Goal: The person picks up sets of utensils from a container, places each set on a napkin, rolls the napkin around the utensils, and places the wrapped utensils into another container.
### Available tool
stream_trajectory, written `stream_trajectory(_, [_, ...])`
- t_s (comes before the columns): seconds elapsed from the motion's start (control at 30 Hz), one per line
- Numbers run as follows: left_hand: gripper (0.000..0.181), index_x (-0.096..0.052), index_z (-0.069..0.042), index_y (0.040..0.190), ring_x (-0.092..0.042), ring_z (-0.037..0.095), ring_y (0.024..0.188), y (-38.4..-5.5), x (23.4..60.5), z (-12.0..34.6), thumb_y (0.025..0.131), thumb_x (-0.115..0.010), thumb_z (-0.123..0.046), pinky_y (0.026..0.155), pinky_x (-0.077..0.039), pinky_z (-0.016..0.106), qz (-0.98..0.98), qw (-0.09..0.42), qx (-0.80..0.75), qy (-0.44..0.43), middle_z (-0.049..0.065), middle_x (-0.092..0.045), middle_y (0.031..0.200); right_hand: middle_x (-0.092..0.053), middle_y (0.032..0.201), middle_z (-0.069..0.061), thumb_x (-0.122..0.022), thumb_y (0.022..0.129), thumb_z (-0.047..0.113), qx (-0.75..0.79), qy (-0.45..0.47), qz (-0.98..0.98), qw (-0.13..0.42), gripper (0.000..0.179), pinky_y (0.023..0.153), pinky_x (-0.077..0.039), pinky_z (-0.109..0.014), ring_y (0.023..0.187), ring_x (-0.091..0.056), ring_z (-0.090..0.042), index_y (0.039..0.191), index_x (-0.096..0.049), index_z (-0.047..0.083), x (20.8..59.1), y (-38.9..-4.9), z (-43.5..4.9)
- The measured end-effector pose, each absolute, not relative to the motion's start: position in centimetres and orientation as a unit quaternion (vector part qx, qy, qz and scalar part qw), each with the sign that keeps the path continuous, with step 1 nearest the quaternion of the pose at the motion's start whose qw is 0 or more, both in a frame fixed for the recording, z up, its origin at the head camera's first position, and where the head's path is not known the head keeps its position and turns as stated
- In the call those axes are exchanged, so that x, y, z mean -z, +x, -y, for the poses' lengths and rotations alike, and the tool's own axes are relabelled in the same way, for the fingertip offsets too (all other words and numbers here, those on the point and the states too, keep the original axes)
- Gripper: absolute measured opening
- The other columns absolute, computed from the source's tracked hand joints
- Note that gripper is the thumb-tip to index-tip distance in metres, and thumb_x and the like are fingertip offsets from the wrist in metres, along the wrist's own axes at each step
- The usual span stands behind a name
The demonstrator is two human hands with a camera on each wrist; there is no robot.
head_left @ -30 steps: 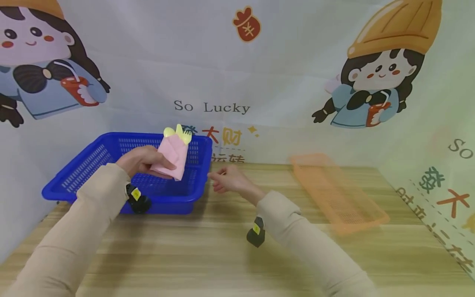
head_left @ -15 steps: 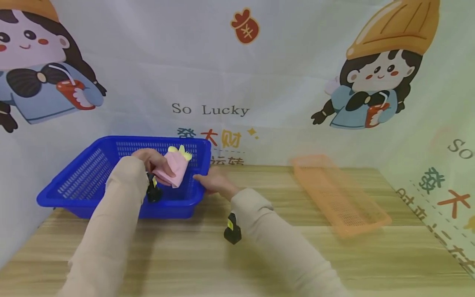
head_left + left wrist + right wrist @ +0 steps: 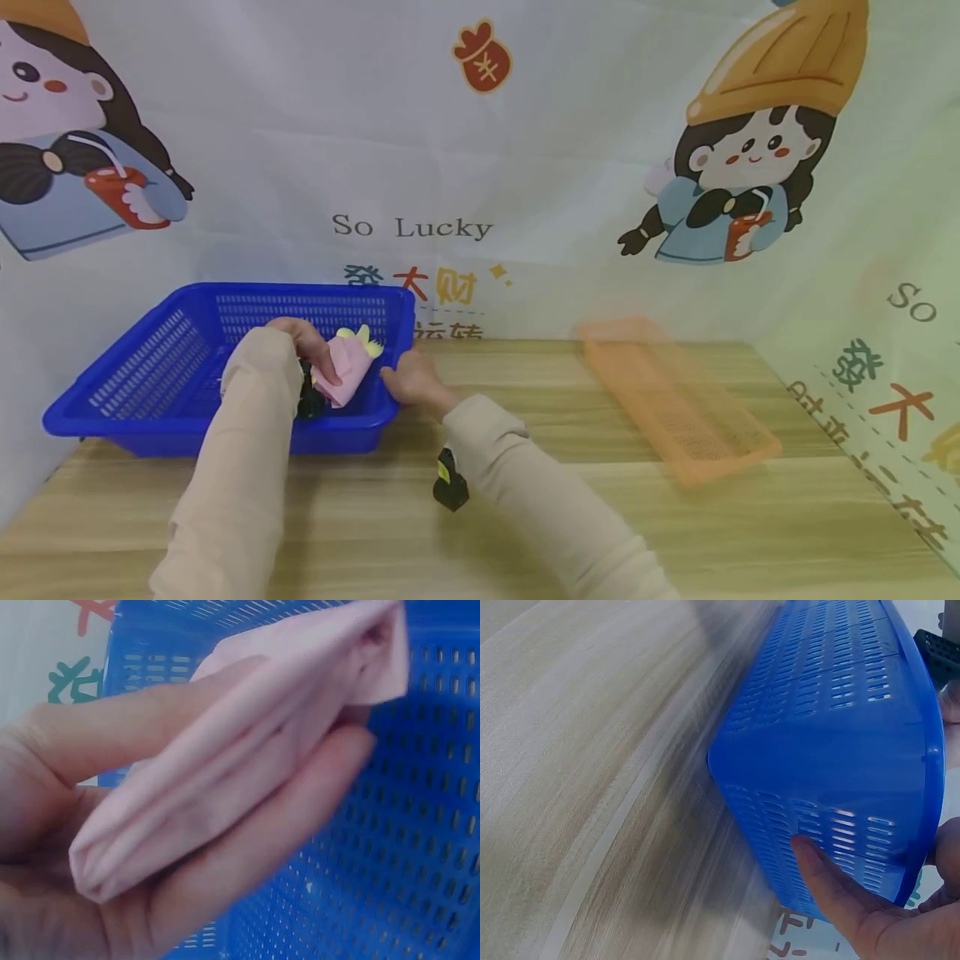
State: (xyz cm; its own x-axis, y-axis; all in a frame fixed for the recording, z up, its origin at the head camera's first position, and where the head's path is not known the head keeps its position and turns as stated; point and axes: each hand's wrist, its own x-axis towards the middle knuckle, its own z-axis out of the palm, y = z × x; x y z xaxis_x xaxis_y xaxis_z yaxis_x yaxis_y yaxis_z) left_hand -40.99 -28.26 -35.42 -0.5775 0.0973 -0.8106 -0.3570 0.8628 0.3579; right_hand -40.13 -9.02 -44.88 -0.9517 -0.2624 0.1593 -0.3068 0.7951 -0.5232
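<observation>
My left hand [image 3: 309, 340] pinches a folded pink napkin [image 3: 347, 368] over the inside of a blue plastic basket [image 3: 142, 428]. Pale yellow cutlery [image 3: 369, 340] sticks out of the napkin's far end, a fork among it. In the left wrist view the thumb lies on one side of the pink cloth [image 3: 225, 772] and the fingers on the other. My right hand [image 3: 414, 379] grips the basket's right rim, thumb over the edge. Seen from the right wrist, a finger [image 3: 832, 881] lies along the slotted outer wall [image 3: 810, 742].
An orange mesh basket [image 3: 682, 404], long and shallow, sits on the right of the wood-grain table [image 3: 360, 525]. Behind hangs a printed cloth [image 3: 525, 167] with cartoon figures, close at the blue basket's back. Black wrist cameras [image 3: 450, 482] hang below the sleeves.
My left hand has lowered the napkin with the cutlery toward the basket's inside. My right hand has moved left and taken hold of the basket's right rim.
</observation>
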Motion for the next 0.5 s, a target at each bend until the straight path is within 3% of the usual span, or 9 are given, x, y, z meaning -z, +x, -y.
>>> stream_trajectory(0.17, [0.089, -0.025, 0.014, 0.130, -0.044, 0.032, 0.104, -34.2, 29.9, 24.7, 0.069, -0.074, -0.029, 0.086, -0.046, 0.037, -0.884, 0.382, -0.241, -0.123, 0.035, -0.026, 0.132, -0.059, 0.085, -0.011, -0.051, 0.082, 0.030, -0.276, 0.154, 0.948, 0.040, 0.029, 0.056, -0.045, -0.025, 0.066, -0.055, -0.017, 0.074, -0.060, 0.004, 44.4, -39.5, 9.3])
stream_trajectory(0.33, [0.082, -0.042, 0.006, 0.124, -0.047, 0.033, 0.093, -32.2, 28.7, 23.9, 0.055, -0.079, -0.016, 0.074, -0.049, 0.042, -0.880, 0.315, -0.282, -0.219, 0.029, -0.038, 0.124, -0.057, 0.084, -0.012, -0.051, 0.081, 0.026, -0.265, 0.147, 0.951, 0.055, 0.026, 0.054, -0.044, -0.025, 0.065, -0.054, -0.018, 0.070, -0.058, 0.004, 44.5, -39.2, 9.8])
stream_trajectory(0.5, [0.086, -0.047, 0.002, 0.118, -0.048, 0.033, 0.088, -32.0, 29.3, 24.2, 0.042, -0.084, -0.015, 0.065, -0.049, 0.044, -0.878, 0.287, -0.277, -0.262, 0.022, -0.047, 0.109, -0.056, 0.094, -0.014, -0.051, 0.083, 0.028, -0.287, 0.132, 0.949, 0.021, 0.032, 0.057, -0.046, -0.025, 0.072, -0.055, -0.019, 0.088, -0.059, -0.002, 43.4, -37.5, 9.7])
